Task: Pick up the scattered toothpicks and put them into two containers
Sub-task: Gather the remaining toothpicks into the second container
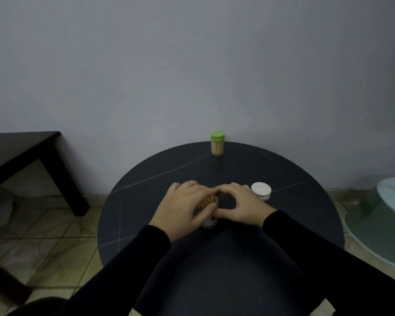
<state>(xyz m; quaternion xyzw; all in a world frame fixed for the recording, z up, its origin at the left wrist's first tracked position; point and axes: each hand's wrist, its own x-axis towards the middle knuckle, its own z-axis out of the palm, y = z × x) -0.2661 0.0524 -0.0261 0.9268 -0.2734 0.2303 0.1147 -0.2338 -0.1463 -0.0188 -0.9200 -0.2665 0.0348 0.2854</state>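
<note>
On the round dark table (283, 224), my left hand (183, 208) wraps around an uncapped clear container (209, 221) packed with upright toothpicks (209, 200). My right hand (242, 205) rests just to its right, forefinger and thumb curved toward the container's mouth; whether it pinches a toothpick is hidden. A white lid (261, 190) lies on the table beside my right hand. A second container with a green cap (217, 143), full of toothpicks, stands upright at the table's far edge. No loose toothpicks show on the tabletop.
A dark low table (32, 151) stands at the left against the wall. A pale green round object (383, 224) sits at the right beside the table. Tiled floor surrounds the table.
</note>
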